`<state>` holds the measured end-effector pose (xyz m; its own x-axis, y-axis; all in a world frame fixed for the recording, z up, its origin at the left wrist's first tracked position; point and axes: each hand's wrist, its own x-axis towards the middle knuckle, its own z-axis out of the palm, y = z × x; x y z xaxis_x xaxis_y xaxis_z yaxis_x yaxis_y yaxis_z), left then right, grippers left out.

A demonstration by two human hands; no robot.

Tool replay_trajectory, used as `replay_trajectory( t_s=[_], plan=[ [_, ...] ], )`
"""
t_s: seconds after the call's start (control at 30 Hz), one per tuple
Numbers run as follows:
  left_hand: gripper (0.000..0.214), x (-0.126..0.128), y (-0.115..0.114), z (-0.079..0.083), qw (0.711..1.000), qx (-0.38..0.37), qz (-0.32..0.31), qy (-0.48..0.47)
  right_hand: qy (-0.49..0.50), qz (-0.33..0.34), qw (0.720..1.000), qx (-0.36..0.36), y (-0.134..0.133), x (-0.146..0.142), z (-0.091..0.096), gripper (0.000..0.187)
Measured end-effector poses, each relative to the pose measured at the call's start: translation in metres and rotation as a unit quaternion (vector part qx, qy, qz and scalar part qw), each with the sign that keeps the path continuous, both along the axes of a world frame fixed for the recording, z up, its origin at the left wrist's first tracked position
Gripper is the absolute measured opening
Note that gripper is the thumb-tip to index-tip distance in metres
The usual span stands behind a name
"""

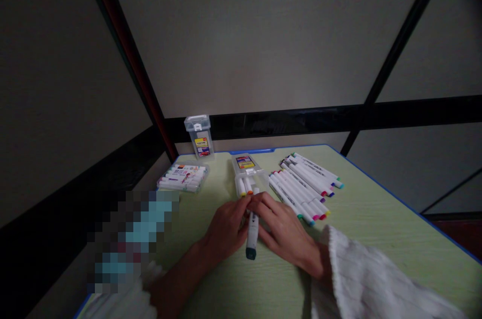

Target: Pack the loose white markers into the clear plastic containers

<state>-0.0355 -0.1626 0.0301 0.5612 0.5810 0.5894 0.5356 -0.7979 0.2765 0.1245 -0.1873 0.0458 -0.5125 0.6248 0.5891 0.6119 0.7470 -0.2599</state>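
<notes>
Item: white marker (251, 232), dark cap toward the wearer, lying at the centre of the counter (376, 218). Its far tip is at the mouth of an open clear case (245, 171) that holds two markers.
Left grip (226, 228): fingertips pinched on the marker's upper barrel.
Right grip (286, 236): fingers closed over the same part.
Right: two rows of loose markers (301, 191).
Left: filled flat case (183, 178), with an upright case (199, 138) behind it.

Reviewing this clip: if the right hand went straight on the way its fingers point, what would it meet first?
The right hand, holding a white marker with the left hand, would probably meet the clear case lying just ahead, with marker ends poking out of it. Depth is unclear.
</notes>
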Motion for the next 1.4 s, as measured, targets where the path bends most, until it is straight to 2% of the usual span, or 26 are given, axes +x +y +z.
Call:
replay_trajectory(
  t_s=[0.43, 0.83, 1.4],
  plan=[
    [0.032, 0.0027, -0.0048, 0.0087, 0.999, 0.008, 0.013, -0.042, 0.006, -0.003, 1.0, -0.007, 0.0015, 0.0006, -0.0002, 0.017],
    [0.033, 0.0008, -0.0028, 0.003, 0.998, 0.029, 0.008, -0.047, -0.007, -0.012, 1.0, -0.012, 0.0012, 0.0002, 0.0001, 0.017],
    [0.031, 0.0013, -0.0032, 0.006, 0.996, 0.058, -0.017, -0.061, -0.012, -0.012, 0.999, -0.028, 0.0019, 0.0004, -0.0002, 0.02]
  ],
)
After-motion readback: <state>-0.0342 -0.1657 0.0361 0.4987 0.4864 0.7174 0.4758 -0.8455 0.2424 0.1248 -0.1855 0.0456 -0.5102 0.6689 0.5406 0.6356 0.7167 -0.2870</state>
